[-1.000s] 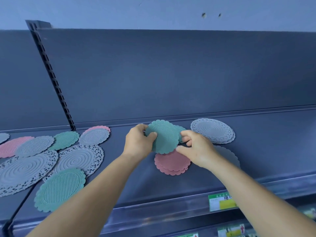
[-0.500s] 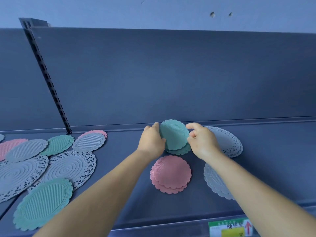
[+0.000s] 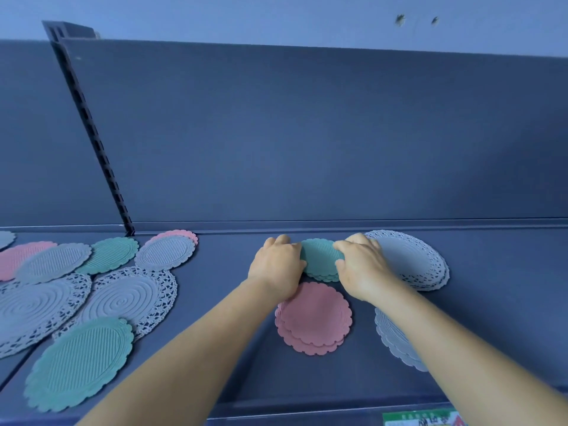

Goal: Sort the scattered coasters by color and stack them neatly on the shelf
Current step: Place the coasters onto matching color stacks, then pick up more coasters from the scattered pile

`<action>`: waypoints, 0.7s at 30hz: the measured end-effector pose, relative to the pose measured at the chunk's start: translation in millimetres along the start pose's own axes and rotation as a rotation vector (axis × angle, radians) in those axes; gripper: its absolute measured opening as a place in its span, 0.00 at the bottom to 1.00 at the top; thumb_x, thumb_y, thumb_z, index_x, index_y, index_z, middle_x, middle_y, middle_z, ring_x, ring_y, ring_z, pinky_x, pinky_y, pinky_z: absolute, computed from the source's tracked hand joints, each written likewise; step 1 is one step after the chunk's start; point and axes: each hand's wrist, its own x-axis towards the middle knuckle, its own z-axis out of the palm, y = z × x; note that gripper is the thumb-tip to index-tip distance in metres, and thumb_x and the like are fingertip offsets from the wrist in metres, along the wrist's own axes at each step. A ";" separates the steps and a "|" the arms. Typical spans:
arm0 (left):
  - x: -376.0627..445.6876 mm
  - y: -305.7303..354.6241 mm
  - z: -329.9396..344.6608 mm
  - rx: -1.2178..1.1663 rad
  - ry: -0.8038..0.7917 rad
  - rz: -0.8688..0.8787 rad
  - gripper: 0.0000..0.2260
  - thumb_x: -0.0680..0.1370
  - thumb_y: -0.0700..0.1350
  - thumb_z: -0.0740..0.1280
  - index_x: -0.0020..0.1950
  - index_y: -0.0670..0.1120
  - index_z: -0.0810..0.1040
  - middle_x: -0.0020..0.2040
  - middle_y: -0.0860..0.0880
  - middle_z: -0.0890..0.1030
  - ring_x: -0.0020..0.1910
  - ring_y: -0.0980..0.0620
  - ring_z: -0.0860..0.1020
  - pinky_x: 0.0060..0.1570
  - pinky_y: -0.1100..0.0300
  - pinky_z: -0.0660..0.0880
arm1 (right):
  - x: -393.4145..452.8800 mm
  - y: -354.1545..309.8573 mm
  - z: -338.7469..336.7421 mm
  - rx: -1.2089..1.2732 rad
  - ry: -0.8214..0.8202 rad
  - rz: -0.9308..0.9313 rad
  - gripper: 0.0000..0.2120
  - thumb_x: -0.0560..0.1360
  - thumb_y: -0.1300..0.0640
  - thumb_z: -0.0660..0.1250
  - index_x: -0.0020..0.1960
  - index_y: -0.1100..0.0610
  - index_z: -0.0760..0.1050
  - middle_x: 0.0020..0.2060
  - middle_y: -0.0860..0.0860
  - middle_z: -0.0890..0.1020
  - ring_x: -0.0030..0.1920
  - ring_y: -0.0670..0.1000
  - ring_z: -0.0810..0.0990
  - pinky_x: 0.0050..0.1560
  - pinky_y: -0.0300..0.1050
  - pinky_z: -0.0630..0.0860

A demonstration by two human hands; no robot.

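We're pressing left hand (image 3: pixel 276 265) + right hand (image 3: pixel 361 269) onto small green coaster stack (image 3: pixel 319 259), centre frame, on shelf (image 3: pixel 233 348) near back wall. Both grips clasping stack edges, fingers curled over top. Pink stack (image 3: pixel 315 318) sitting just below. Grey lace stack (image 3: pixel 412 259) at right, another grey stack (image 3: pixel 396 336) lower right. Unsorted coasters lying scattered at left, incl. large green oval (image 3: pixel 78 364).
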 end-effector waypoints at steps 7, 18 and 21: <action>-34.2 -40.9 -29.7 0.107 0.092 0.012 0.17 0.80 0.50 0.58 0.68 0.45 0.67 0.68 0.48 0.68 0.68 0.46 0.65 0.64 0.56 0.64 | -22.2 -54.2 -2.9 0.016 0.044 -0.183 0.23 0.80 0.51 0.55 0.74 0.51 0.59 0.72 0.46 0.63 0.72 0.51 0.59 0.70 0.47 0.59; -124.1 -149.4 -76.9 0.192 0.115 -0.132 0.23 0.80 0.55 0.58 0.72 0.47 0.62 0.67 0.47 0.71 0.66 0.45 0.67 0.65 0.54 0.65 | -63.9 -175.3 16.7 0.140 -0.031 -0.330 0.25 0.79 0.48 0.57 0.75 0.52 0.58 0.73 0.47 0.63 0.73 0.51 0.59 0.71 0.46 0.60; -143.8 -179.2 -85.1 0.183 0.116 -0.167 0.23 0.80 0.54 0.57 0.73 0.47 0.61 0.67 0.47 0.70 0.66 0.46 0.67 0.65 0.55 0.65 | -71.7 -204.1 24.6 0.143 -0.046 -0.341 0.24 0.79 0.49 0.58 0.73 0.52 0.60 0.72 0.48 0.65 0.71 0.52 0.61 0.68 0.47 0.62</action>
